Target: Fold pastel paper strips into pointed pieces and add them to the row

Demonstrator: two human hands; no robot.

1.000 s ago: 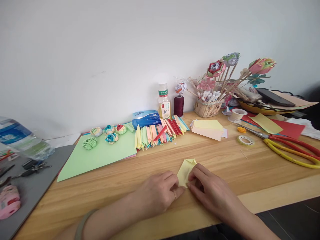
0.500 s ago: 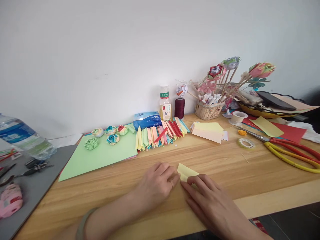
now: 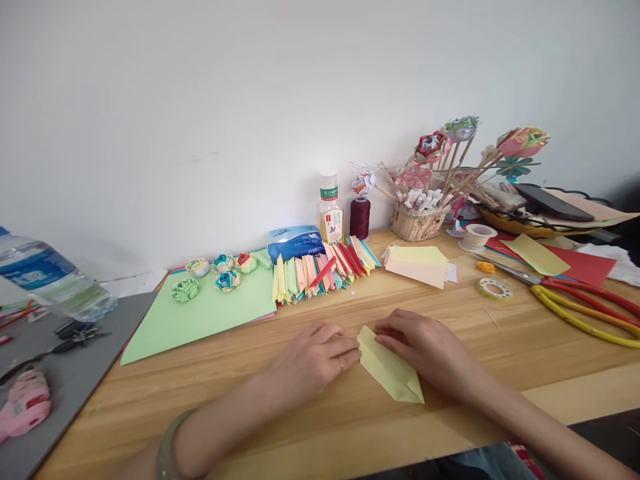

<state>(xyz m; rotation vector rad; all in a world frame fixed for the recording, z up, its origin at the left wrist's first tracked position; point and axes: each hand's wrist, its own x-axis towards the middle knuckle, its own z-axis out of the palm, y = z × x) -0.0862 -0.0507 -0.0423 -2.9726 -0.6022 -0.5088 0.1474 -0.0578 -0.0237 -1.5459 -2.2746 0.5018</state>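
While both hands rest on the wooden table [image 3: 450,313], a folded yellow paper [image 3: 390,369] lies flat between them near the front edge. Left hand [image 3: 313,360]: palm down, fingers loosely curled, fingertips touching the paper's left edge; it grips nothing. Right hand [image 3: 425,343]: palm down, fingers extended leftward, tips pressing on the paper's upper corner; it too encloses nothing, only bears down. The paper's pointed end aims toward the person, lower right of the left hand. A greenish bangle [image 3: 167,447] sits on the left wrist.

Behind the hands, near the wall: a fanned row of folded paper strips [image 3: 320,270] in mixed colours, with a blue tissue pack [image 3: 295,240] just behind it. A small bottle [image 3: 330,210] and a dark red thread spool [image 3: 359,217] stand beside each other at the wall. Left of the strips, a light green sheet [image 3: 200,313] carries 5 small paper rosettes [image 3: 185,289]. Right of the strips, a stack of yellow and pink paper [image 3: 417,261].

Further right: a basket [image 3: 417,223] holding paper flowers on sticks, a roll of tape [image 3: 493,288], and scissors [image 3: 580,303] with red and yellow handles. At far left, a plastic water bottle [image 3: 45,283] lies on its side over a grey surface [image 3: 75,380], well apart from the hands.
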